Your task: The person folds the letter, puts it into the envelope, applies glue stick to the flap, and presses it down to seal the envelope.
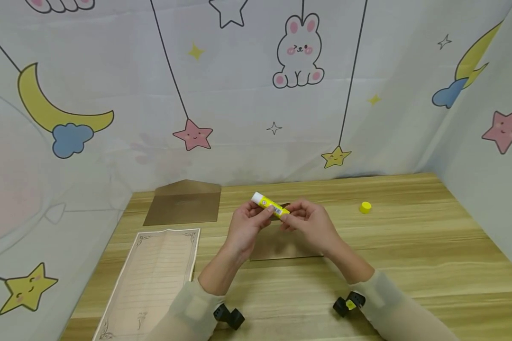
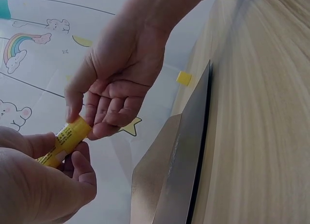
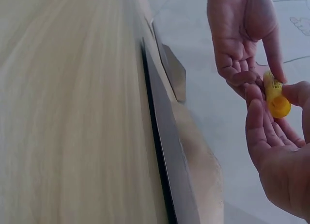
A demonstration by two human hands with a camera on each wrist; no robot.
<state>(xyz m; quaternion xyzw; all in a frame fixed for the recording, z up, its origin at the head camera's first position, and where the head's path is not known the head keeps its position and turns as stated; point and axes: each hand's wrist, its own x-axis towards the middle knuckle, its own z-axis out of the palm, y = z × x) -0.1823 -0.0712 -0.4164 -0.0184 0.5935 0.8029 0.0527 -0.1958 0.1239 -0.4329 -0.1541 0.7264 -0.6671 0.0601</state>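
A yellow glue stick (image 1: 265,202) with a white end is held above the table, its white end pointing up and to the left. My left hand (image 1: 244,228) grips its barrel between thumb and fingers. The thumb and forefinger of my right hand (image 1: 315,225) pinch the yellow bottom end, which faces the camera in the right wrist view (image 3: 279,107). Below both hands lies a brown envelope (image 1: 281,247) with its flap raised; the hands hide part of it. The yellow cap (image 1: 365,207) stands apart on the table, to the right of my right hand.
A second brown envelope (image 1: 183,208) lies open at the back left of the wooden table (image 1: 422,246). In front of it is a lined, bordered letter sheet (image 1: 162,270), partly under my left forearm. A patterned cloth (image 1: 247,94) hangs behind the table.
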